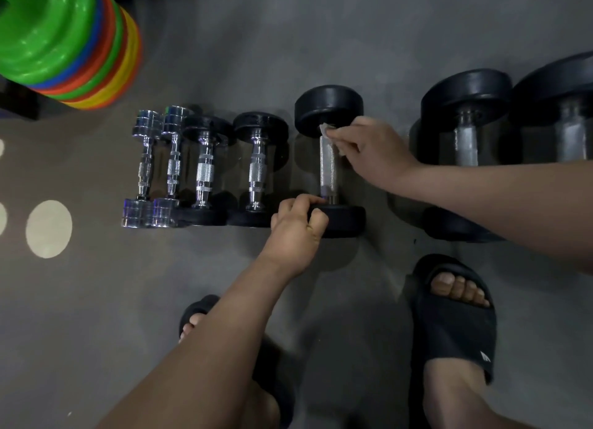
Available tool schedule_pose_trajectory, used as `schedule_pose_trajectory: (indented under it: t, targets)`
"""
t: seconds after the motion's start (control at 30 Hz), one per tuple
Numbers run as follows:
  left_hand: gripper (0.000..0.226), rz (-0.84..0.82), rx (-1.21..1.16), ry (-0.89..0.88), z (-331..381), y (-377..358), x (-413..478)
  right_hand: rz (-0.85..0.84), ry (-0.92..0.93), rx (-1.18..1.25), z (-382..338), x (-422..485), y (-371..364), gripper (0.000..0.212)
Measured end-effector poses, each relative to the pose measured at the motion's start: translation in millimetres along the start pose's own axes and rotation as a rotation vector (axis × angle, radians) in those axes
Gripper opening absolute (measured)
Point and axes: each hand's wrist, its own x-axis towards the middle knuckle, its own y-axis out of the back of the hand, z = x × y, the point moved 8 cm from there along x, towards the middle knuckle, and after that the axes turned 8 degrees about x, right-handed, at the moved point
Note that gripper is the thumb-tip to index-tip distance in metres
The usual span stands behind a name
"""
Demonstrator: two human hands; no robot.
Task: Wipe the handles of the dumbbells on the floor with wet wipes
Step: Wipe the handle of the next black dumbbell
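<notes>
At the centre of the frame, a black round-headed dumbbell (pixel 329 107) with a knurled steel handle (pixel 328 168) lies on the grey floor (pixel 288 43), in a row between smaller chrome-handled dumbbells (pixel 205 168) to its left and larger black dumbbells (pixel 467 139) to its right. The right hand (pixel 375 152) pinches a small white wet wipe (pixel 324 130) in its fingers (pixel 345 136) against the upper end of the handle. The left hand (pixel 296 233) grips the lower head, fingers curled over its rim. A stack of green, blue, orange and yellow plastic discs (pixel 64 37) fills the upper left. Black slide sandals (pixel 455 316) show at the bottom.
</notes>
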Motion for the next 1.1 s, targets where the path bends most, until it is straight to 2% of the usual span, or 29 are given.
schedule_pose_trajectory:
  t: [0.17,0.3,0.43,0.5,0.63,0.73,0.83,0.93,1.03,1.1]
  targets:
    - [0.039,0.053,-0.038,0.019,-3.6,2.1,-1.8,-0.029,-0.089,0.096,1.2,-1.3,1.9,0.02]
    - [0.05,0.098,-0.085,0.066,-12.4,6.7,-7.1,-0.309,-0.074,0.11,-5.0,-26.9,-15.1,0.017]
    - [0.05,0.111,-0.059,0.062,-13.0,7.6,-8.8,-0.571,0.089,0.096,-15.6,-45.8,-26.4,0.028]
    - [0.049,0.112,-0.066,0.046,-9.8,7.0,-9.9,-0.566,0.102,0.043,-12.8,-38.9,-21.3,0.029]
    - [0.046,0.138,-0.051,-0.024,3.0,2.8,-13.1,-0.314,0.055,0.012,1.3,-20.4,4.6,0.029]
    - [0.045,0.17,-0.029,-0.131,11.7,0.3,-17.4,-0.183,0.033,-0.026,7.6,-9.9,15.8,0.028]
    - [0.056,0.162,-0.002,-0.275,18.8,-5.0,-20.5,-0.107,-0.013,-0.05,14.3,-13.1,20.4,0.029]
    - [0.068,0.131,0.059,-0.335,23.6,-14.8,-16.7,-0.208,0.079,-0.07,11.1,-34.1,11.1,0.035]
    - [0.067,0.075,0.096,-0.329,25.6,-23.0,-6.1,-0.422,0.192,-0.092,1.9,-48.8,4.3,0.036]
    - [0.066,0.035,0.097,-0.354,28.3,-28.2,-0.2,-0.503,0.271,-0.199,-2.9,-43.8,5.5,0.037]
